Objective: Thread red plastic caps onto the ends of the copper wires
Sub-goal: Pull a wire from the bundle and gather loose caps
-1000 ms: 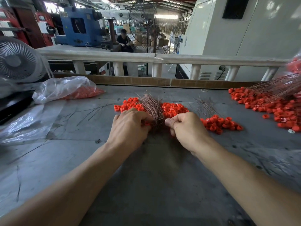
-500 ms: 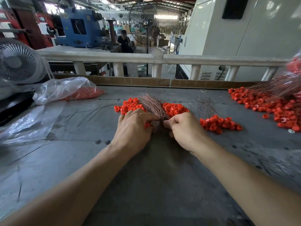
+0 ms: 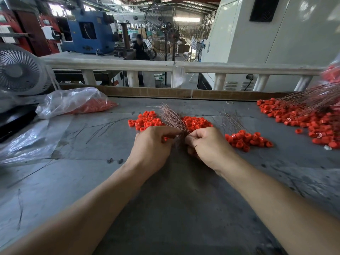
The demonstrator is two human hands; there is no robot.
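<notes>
Nearest: two bare forearms reaching in over a scuffed grey table [image 3: 165,208]. Left hand [image 3: 152,146] knuckles up, fingers curled, thumb and forefinger pinched at the base of a bundle of copper wires [image 3: 172,117]; a red cap [image 3: 165,138] glimpsed under the curled fingers, touching them. Right hand [image 3: 207,144] just beside, fingers curled tight, thumb and forefinger pinched together at the same wire base; a thin wire end poking out against the forefinger [image 3: 195,145]. Whether a cap sits between those fingertips: cannot tell. Fingertips of both hands almost touching, wires fanning up and away from between them, tilted left.

Just beyond the left fingers, a pile of loose red caps [image 3: 145,121]; beyond the right fingers, a second pile [image 3: 196,122]. Right of the right hand, near it, a cluster of caps [image 3: 246,139] with a thin spray of wires [image 3: 230,120] rising behind. Left of the left hand, a few loose dark wires [image 3: 103,127] lying flat on the table.

Well apart to the right, a broad scatter of caps [image 3: 301,118] under a long sheaf of wires [image 3: 312,100]. Well apart to the left, a clear plastic bag [image 3: 71,102] holding more red caps, and flat plastic sheeting [image 3: 27,140] nearer.

Farther off: a white fan [image 3: 20,70] at left, a pale railing [image 3: 165,66], a blue machine [image 3: 90,32], a tall pedestal fan [image 3: 165,28], a white cabinet [image 3: 276,43].
</notes>
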